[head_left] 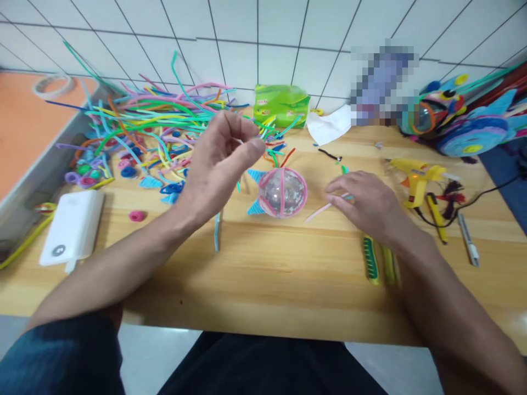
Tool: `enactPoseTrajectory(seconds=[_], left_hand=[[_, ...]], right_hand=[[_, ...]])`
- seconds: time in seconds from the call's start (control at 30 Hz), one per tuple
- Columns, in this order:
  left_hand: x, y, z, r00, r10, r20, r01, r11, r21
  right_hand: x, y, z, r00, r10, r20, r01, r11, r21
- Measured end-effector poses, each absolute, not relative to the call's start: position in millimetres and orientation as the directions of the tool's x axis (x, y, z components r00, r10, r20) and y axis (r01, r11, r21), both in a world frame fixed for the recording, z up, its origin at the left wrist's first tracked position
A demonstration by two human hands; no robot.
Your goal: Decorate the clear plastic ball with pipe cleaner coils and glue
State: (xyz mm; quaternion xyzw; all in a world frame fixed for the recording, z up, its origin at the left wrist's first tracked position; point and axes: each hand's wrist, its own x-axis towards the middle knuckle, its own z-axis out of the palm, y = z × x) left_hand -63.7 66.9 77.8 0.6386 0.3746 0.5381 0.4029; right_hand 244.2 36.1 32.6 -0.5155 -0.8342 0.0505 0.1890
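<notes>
My left hand (224, 164) is raised over the table, left of the clear ball, with thumb and fingers curled together. Whatever they pinch, if anything, is too small to make out. My right hand (360, 200) is low over the table to the ball's right, its thumb and fingers closed around a thin pale pink pipe cleaner (318, 212). A light blue bit shows between those fingers. Between my hands sits a clear ball (294, 192) banded with pink pipe cleaner. Two blue ribbed fins (256, 207) stick out on its left side. Neither hand touches the ball.
Loose pipe cleaners (144, 109) heap at the back left, near a white power bank (74, 225). A green packet (282, 107) leans on the tiled wall. On the right are a yellow glue gun (418, 178), green-yellow pliers (370, 260), a pen (468, 241) and finished colourful fish (473, 134).
</notes>
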Motion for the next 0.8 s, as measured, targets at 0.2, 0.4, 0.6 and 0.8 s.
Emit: enactPoseTrajectory(seconds=[0.2, 0.4, 0.6, 0.8], left_hand=[[-76.3, 73.3, 37.6, 0.477, 0.874, 0.090, 0.544, -0.374, 0.751], [-59.6, 48.9, 24.8, 0.554, 0.800, 0.230, 0.558, -0.562, 0.611], [-48.7, 38.1, 2.7, 0.528, 0.765, 0.369, 0.443, -0.619, 0.649], [-47.5, 29.4, -3.4, 0.493, 0.788, 0.369, 0.331, -0.562, 0.758]], right_hand=[[276.2, 0.5, 68.2, 0.100, 0.979, 0.176, 0.933, -0.032, -0.358], [339.6, -10.6, 47.2, 0.640, 0.761, 0.107, 0.754, -0.595, -0.279], [373.0, 17.3, 19.3, 0.609, 0.784, 0.122, 0.721, -0.483, -0.498], [381.5, 47.1, 10.1, 0.547, 0.837, 0.018, 0.791, -0.509, -0.339]])
